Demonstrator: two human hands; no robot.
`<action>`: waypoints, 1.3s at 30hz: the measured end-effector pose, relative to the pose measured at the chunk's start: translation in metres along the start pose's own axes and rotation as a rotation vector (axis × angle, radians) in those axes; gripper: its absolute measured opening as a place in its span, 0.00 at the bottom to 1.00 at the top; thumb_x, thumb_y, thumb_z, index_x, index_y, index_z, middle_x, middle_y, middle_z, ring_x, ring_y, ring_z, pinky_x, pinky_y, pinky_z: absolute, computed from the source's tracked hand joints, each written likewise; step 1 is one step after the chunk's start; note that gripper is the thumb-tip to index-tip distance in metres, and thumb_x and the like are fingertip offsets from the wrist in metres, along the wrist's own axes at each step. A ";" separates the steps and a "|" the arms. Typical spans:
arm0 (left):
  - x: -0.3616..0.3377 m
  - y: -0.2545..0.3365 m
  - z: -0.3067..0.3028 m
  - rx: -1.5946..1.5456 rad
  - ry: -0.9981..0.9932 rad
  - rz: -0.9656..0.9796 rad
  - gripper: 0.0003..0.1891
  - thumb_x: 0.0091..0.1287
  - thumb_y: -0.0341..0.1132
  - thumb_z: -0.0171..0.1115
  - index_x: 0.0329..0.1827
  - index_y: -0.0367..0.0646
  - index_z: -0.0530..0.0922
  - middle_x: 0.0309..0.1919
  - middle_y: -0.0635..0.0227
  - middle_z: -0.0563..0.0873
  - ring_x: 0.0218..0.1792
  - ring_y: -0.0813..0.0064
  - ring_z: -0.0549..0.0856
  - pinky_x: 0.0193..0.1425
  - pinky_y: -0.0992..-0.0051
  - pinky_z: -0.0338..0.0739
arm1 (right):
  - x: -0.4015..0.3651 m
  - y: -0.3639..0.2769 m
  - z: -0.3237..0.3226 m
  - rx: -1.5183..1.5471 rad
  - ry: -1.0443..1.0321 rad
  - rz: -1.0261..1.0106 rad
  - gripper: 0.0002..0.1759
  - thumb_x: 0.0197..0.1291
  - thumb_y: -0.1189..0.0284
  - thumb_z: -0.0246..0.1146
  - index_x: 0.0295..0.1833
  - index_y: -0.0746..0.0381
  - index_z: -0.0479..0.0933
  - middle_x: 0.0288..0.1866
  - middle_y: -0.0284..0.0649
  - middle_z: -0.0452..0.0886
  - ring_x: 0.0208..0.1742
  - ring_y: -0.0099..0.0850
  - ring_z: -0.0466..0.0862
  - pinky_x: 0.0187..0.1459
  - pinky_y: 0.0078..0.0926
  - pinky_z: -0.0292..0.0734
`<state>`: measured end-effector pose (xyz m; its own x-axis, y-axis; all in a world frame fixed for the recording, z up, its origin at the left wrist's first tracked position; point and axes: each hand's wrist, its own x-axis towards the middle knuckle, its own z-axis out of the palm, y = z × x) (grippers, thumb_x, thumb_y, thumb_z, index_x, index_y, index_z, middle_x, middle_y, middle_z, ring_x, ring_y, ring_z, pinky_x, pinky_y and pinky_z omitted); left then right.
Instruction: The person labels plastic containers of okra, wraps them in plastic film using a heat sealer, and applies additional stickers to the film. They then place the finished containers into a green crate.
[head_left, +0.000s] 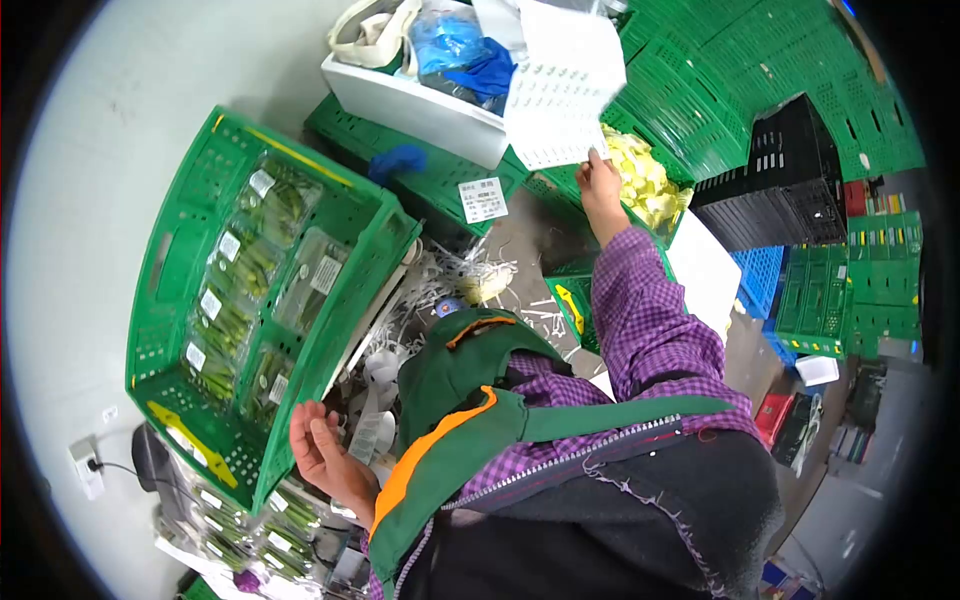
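My right hand (601,188) reaches forward and pinches the lower edge of a white sheet (562,105) printed with rows of small marks. The sheet hangs in front of a white box (415,108) filled with bags and blue plastic. My left hand (328,455) is open, palm up with fingers apart, right beside the near corner of a green crate (345,385). In that crate stand clear packs of green vegetables (240,262) with white labels. A printed label (483,201) hangs on another green crate (440,185) below the white box.
A green crate of yellow-green leaves (640,180) stands just beyond my right hand. Black crates (775,190) and stacked green crates (850,280) fill the right side. Paper strips (455,275) litter the floor. More vegetable packs (285,535) lie at lower left, near a wall socket (87,466).
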<state>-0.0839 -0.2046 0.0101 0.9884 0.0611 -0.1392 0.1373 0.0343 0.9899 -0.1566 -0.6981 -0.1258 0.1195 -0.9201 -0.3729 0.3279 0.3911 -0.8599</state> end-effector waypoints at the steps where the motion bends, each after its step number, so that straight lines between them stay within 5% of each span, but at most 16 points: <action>1: 0.004 -0.001 0.009 0.028 0.000 -0.019 0.15 0.69 0.27 0.52 0.57 0.35 0.72 0.49 0.57 0.81 0.48 0.72 0.80 0.53 0.72 0.76 | 0.004 0.001 -0.011 0.014 0.006 -0.001 0.06 0.63 0.73 0.58 0.35 0.63 0.70 0.26 0.31 0.71 0.24 0.20 0.72 0.23 0.19 0.70; 6: 0.013 0.001 0.044 0.084 -0.074 -0.023 0.13 0.68 0.26 0.53 0.55 0.34 0.74 0.47 0.59 0.82 0.46 0.73 0.81 0.50 0.74 0.77 | 0.023 0.009 -0.005 0.080 0.012 -0.023 0.08 0.64 0.73 0.57 0.32 0.60 0.68 0.23 0.31 0.71 0.22 0.20 0.72 0.23 0.19 0.71; 19: -0.004 -0.007 0.025 0.026 0.027 -0.059 0.12 0.68 0.26 0.54 0.53 0.35 0.75 0.46 0.62 0.82 0.43 0.75 0.81 0.49 0.76 0.77 | 0.059 -0.023 0.191 0.232 -0.255 -0.356 0.04 0.64 0.74 0.57 0.40 0.64 0.73 0.27 0.37 0.79 0.24 0.24 0.78 0.25 0.20 0.75; 23: -0.014 -0.016 0.013 -0.052 0.039 -0.050 0.12 0.68 0.27 0.56 0.52 0.36 0.76 0.45 0.64 0.83 0.43 0.78 0.81 0.49 0.77 0.76 | 0.065 0.010 0.200 0.063 -0.109 -0.321 0.08 0.60 0.78 0.55 0.38 0.75 0.71 0.24 0.47 0.80 0.18 0.30 0.80 0.20 0.24 0.77; 29: -0.030 -0.023 -0.005 -0.096 0.142 -0.054 0.11 0.68 0.29 0.57 0.52 0.37 0.76 0.44 0.64 0.83 0.42 0.78 0.81 0.48 0.78 0.76 | 0.064 0.033 0.178 -0.152 -0.054 -0.179 0.11 0.57 0.81 0.54 0.39 0.83 0.70 0.29 0.55 0.81 0.25 0.38 0.85 0.25 0.29 0.85; 32: -0.038 -0.025 -0.012 -0.088 0.198 -0.088 0.11 0.67 0.29 0.57 0.50 0.36 0.77 0.43 0.65 0.83 0.42 0.79 0.81 0.48 0.78 0.76 | 0.059 0.027 0.162 -0.257 -0.190 -0.098 0.15 0.62 0.75 0.57 0.45 0.79 0.69 0.33 0.51 0.81 0.28 0.37 0.84 0.28 0.28 0.83; 34: -0.042 -0.026 -0.013 -0.084 0.230 -0.104 0.10 0.66 0.27 0.58 0.48 0.36 0.78 0.42 0.67 0.83 0.41 0.80 0.80 0.48 0.80 0.75 | 0.069 0.038 0.134 -0.494 -0.222 -0.159 0.16 0.60 0.64 0.60 0.34 0.70 0.77 0.25 0.44 0.82 0.24 0.29 0.84 0.25 0.23 0.79; 35: -0.045 -0.026 -0.014 -0.068 0.275 -0.104 0.09 0.66 0.27 0.58 0.48 0.35 0.78 0.41 0.67 0.83 0.40 0.81 0.80 0.47 0.81 0.74 | 0.025 0.023 0.133 -0.843 -0.180 -0.220 0.17 0.60 0.61 0.60 0.31 0.66 0.77 0.22 0.38 0.80 0.19 0.24 0.78 0.20 0.22 0.73; 37: -0.052 -0.028 -0.017 -0.051 0.321 -0.120 0.10 0.65 0.26 0.59 0.47 0.35 0.78 0.40 0.69 0.83 0.39 0.82 0.80 0.46 0.82 0.74 | 0.008 0.062 0.111 -0.737 -0.529 -0.205 0.19 0.64 0.60 0.55 0.23 0.58 0.73 0.14 0.29 0.69 0.12 0.18 0.64 0.14 0.20 0.56; 39: -0.062 -0.035 -0.019 0.044 0.374 -0.097 0.10 0.64 0.26 0.60 0.48 0.35 0.78 0.39 0.70 0.83 0.38 0.83 0.80 0.45 0.82 0.74 | -0.021 0.105 0.092 -0.914 -1.037 -0.201 0.19 0.66 0.63 0.53 0.22 0.58 0.71 0.11 0.29 0.66 0.11 0.18 0.62 0.14 0.19 0.56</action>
<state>-0.1513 -0.1905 -0.0167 0.8796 0.4199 -0.2235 0.2394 0.0151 0.9708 -0.0379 -0.6399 -0.1764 0.9065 -0.3987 -0.1387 -0.2504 -0.2433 -0.9371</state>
